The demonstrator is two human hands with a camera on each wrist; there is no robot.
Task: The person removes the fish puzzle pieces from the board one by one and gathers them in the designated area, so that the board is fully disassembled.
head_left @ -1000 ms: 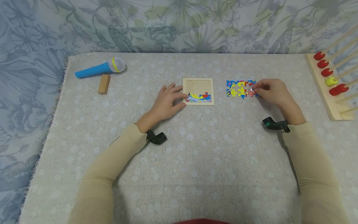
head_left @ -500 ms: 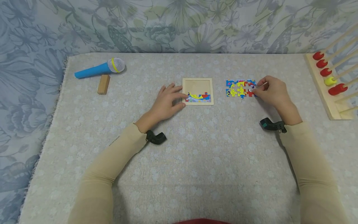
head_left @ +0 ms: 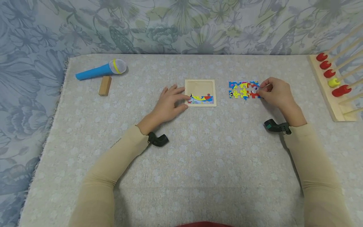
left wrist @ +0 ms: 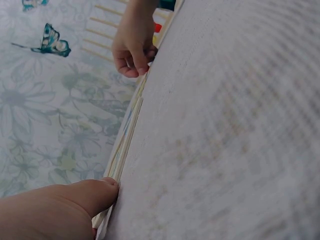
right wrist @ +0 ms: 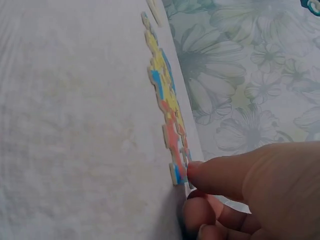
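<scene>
In the head view, my left hand (head_left: 170, 104) lies with its fingers spread at the left side of a wooden puzzle frame (head_left: 214, 94). Its fingertips overlap the rim, and in the left wrist view the thumb (left wrist: 102, 192) touches the edge. A strip of fitted puzzle pieces (head_left: 201, 99) fills the frame's lower part; its upper part is bare wood. To the right, several colourful jigsaw pieces (head_left: 236, 94) lie in two close rows. My right hand (head_left: 278, 92) pinches a puzzle piece at their right end, thumb against fingers, and partly hides it.
A blue toy microphone (head_left: 95, 72) lies at the back left, with a wooden block (head_left: 105, 86) in front of it. On the far right stands a wooden bead counter (head_left: 329, 91) with upright rods and red and yellow beads. Patterned fabric (head_left: 181, 28) rises behind the table.
My right hand has shifted slightly left, its fingers staying at the right end of the loose pieces. The left hand keeps its place at the frame.
</scene>
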